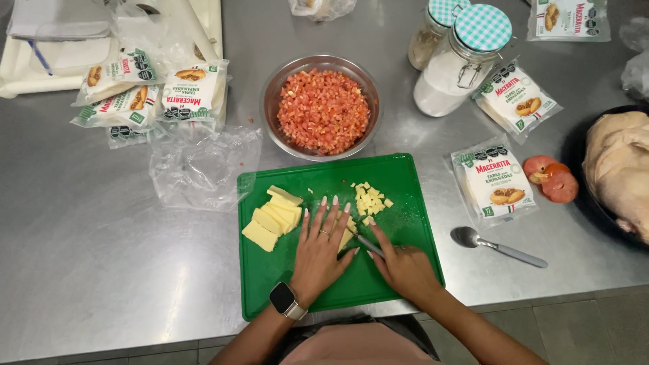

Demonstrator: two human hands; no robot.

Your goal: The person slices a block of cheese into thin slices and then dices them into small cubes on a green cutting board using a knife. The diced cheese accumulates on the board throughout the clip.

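Head view looks down on a green cutting board (399,177) on a steel table (101,257); the left hand (323,245) lies flat, fingers spread, pressing cheese (346,236) at the board's middle; the right hand (405,268) is closed round a knife (369,245) whose blade lies just beside those fingers; a slip could nick the left fingertips, since they sit flat rather than curled; cheese cubes (370,201) near the far edge could scatter toward the bowl of diced tomato (323,110); sliced cheese (274,218) waits left.
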